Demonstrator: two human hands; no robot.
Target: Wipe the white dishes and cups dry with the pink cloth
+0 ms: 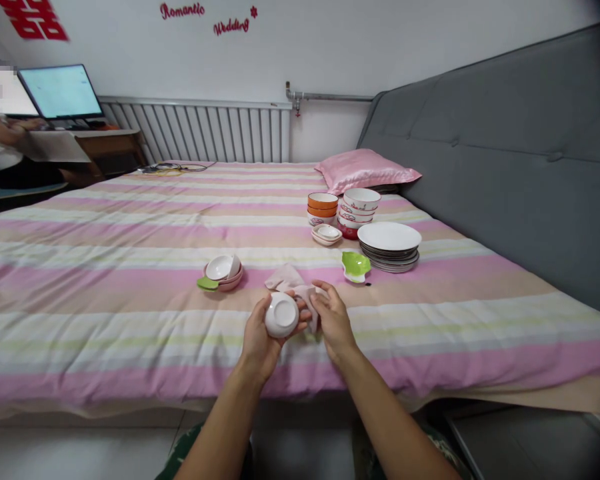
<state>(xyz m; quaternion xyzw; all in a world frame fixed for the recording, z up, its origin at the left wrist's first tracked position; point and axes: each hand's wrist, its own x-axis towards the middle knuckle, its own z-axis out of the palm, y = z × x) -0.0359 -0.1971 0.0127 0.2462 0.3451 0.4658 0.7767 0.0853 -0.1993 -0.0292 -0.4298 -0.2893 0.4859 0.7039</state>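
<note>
On the bed [130,347], left side: small bowl stack [223,272], piled off-centre, could topple if knocked. Next, left hand [261,341] has the white bowl [282,315], fingers part-curled round its side, held up near the bed's front edge. Bowl's foot faces up and back at the wearer, mouth away; round, so no long axis. Slick glaze plus loose grip = possible drop. Right hand [335,325]: fingers nearly closed, pinching pink cloth [286,277]; a cloth snag could tug the bowl. Further right, green leaf dish [356,265], then plate stack [390,247].
</note>
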